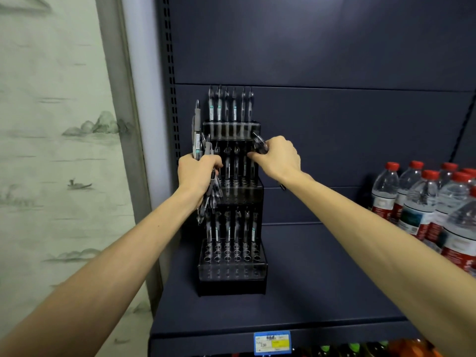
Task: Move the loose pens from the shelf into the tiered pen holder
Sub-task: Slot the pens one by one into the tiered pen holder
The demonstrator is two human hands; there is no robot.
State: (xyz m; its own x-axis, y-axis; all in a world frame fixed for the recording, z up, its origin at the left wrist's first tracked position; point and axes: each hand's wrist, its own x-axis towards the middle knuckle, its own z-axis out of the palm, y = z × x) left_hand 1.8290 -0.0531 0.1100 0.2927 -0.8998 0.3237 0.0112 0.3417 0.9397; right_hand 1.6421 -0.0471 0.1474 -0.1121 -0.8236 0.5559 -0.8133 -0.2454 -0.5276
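Both bare forearms extend forward and upward, converging toward centre. The left hand (197, 173) is fisted, fingers curled tightly around a bundle of pens (199, 140). The right hand (279, 157), knuckles up, pinches a single pen (258, 144) between curled fingers.

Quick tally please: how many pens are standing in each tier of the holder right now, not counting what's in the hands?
Top tier: 6 pens
Middle tier: about 4 visible; the left hand and right hand hide part of the row
Bottom tier: 6 pens
Total: about 16 standing in the pen holder
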